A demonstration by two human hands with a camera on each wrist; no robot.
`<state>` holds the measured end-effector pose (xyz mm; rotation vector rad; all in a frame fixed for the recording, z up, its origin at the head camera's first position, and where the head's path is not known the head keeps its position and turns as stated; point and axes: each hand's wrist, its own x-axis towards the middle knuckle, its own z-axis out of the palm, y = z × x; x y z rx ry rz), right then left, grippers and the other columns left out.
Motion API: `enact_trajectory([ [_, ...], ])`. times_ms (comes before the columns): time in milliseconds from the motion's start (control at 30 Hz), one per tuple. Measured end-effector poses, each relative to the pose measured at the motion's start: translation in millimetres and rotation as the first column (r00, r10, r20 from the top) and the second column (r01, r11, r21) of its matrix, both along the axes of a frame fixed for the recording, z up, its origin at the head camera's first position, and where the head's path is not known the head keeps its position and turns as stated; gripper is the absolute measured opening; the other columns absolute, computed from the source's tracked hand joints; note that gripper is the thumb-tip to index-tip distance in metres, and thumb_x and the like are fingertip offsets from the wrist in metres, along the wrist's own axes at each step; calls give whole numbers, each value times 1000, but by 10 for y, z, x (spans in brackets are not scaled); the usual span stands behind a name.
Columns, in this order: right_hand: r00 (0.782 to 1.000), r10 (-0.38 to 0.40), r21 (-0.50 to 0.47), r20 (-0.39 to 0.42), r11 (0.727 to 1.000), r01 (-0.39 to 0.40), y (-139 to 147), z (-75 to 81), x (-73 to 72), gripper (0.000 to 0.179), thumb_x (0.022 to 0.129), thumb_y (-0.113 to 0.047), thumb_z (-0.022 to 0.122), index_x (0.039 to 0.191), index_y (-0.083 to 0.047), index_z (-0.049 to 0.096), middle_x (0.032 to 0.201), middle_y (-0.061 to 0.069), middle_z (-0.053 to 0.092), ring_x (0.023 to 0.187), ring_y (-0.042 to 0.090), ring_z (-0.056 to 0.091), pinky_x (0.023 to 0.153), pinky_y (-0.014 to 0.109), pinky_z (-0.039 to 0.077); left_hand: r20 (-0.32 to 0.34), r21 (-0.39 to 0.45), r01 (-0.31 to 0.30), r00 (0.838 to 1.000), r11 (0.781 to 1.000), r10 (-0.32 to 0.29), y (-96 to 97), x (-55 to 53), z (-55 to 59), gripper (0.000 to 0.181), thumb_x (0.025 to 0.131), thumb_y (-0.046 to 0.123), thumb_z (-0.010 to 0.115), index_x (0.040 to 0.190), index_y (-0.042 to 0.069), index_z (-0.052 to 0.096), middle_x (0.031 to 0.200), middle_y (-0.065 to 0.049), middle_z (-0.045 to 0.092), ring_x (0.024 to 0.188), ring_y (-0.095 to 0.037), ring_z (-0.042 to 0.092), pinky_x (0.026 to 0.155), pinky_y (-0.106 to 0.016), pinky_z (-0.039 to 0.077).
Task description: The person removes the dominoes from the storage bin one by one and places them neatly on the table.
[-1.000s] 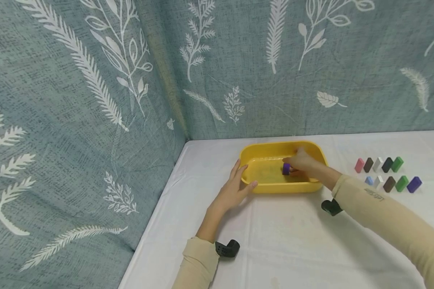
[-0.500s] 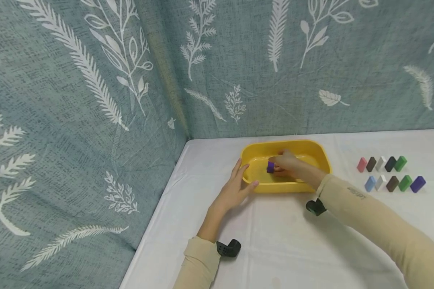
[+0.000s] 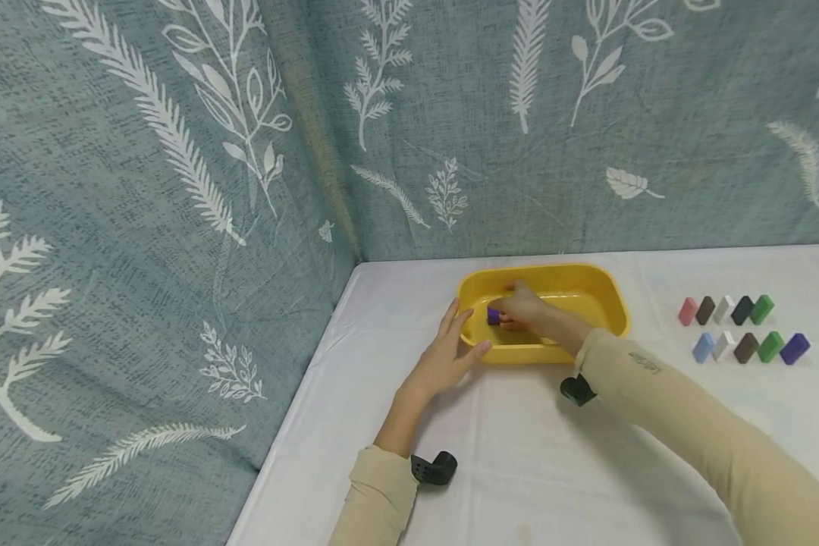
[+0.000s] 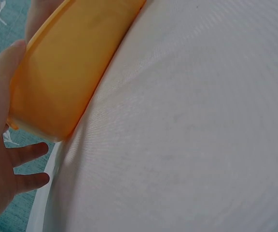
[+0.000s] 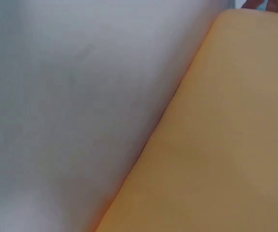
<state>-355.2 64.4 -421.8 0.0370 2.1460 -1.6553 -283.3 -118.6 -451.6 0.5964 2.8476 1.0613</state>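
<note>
In the head view my right hand (image 3: 524,309) reaches over the near side into a yellow tray (image 3: 539,354) and pinches a small purple block (image 3: 494,317) near the tray's left end. The fingers partly cover that block. My left hand (image 3: 440,360) rests against the tray's near left corner, thumb at the near rim and spread fingers along the left end. In the left wrist view, the left thumb touches the tray's rim and two straight fingers (image 4: 30,153) stand apart from the wall. The right wrist view shows mostly the tray's yellow outer wall (image 5: 226,125).
Right of the tray, two rows of small upright blocks stand on the white cloth (image 3: 519,455). Among them are a pink block (image 3: 688,312), a light blue block (image 3: 703,348) and a purple block (image 3: 795,349). A patterned green-grey curtain (image 3: 484,205) hangs behind and at left.
My right hand has moved left inside the tray, carrying the purple block towards the left end. The left hand has stayed at the corner.
</note>
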Motion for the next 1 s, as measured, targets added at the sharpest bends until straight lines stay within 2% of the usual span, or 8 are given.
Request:
enact_trajectory([
  [167,1000,25,-34,2,999,-25,-133,-46,-9,64,97,-9,52,147,3,15,92,11,47,63,10,48,60,19,50,1,8,-2,1000,1000,2,-6,8,-8,81,92,66,41,152,15,23,159,4,-3,135,-37,30,102,-56,32],
  [300,1000,17,-47,-4,999,-17,-209,-73,-16,63,95,-6,53,146,4,17,89,9,49,60,8,50,58,18,49,9,4,1,1000,1000,-1,-4,11,-10,81,92,66,41,153,17,21,159,5,-5,136,-37,29,102,-57,32],
  [567,999,6,-92,-34,996,-9,-267,-47,-31,59,94,0,50,144,6,18,68,4,47,52,7,46,52,16,44,-9,4,-2,1000,1000,2,-1,1,-6,81,92,64,42,153,15,21,159,4,-5,135,-38,29,102,-57,31],
  [833,998,-25,-89,-52,996,21,-317,-39,-34,56,93,1,49,142,6,22,63,2,45,48,6,43,49,15,42,-5,2,-6,1000,1000,6,5,7,10,79,92,63,44,153,17,22,159,5,-4,136,-36,29,103,-55,31],
  [1000,997,-52,-106,-54,993,47,-349,-63,-45,53,93,1,51,139,7,25,67,3,45,49,6,44,49,15,43,-2,-4,-5,1000,1000,5,2,6,4,79,92,65,43,153,20,21,159,6,-4,136,-37,29,103,-56,31],
])
